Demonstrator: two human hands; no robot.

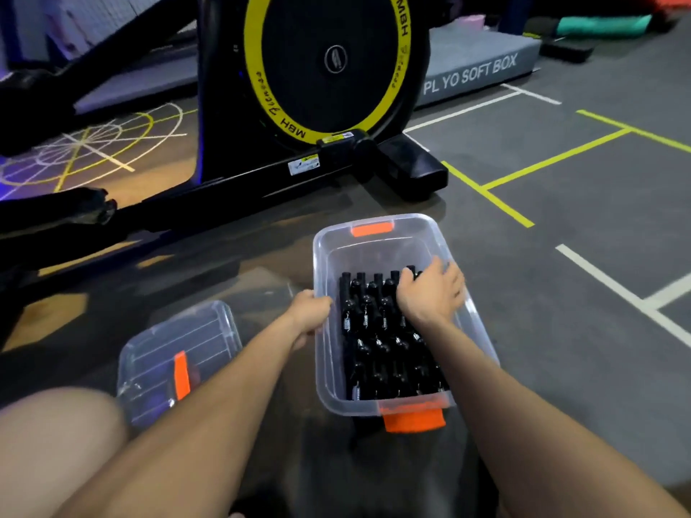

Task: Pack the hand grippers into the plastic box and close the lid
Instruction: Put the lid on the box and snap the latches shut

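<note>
Grippers (377, 330) fill plastic box (374, 228), lower centre. Left hand (310, 312) grips its rim; right hand (430, 293) clutches the far row — seat it flat (lid (175, 357) waits lower left).

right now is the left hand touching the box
Touching: the head view shows the left hand gripping the box by its left rim, fingers curled over the edge.

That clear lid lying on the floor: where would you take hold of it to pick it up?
Probably by its long edges, coming from above. The lid lies flat on the floor left of the plastic box, and its orange latch looks too small and loose for a firm hold.
</note>
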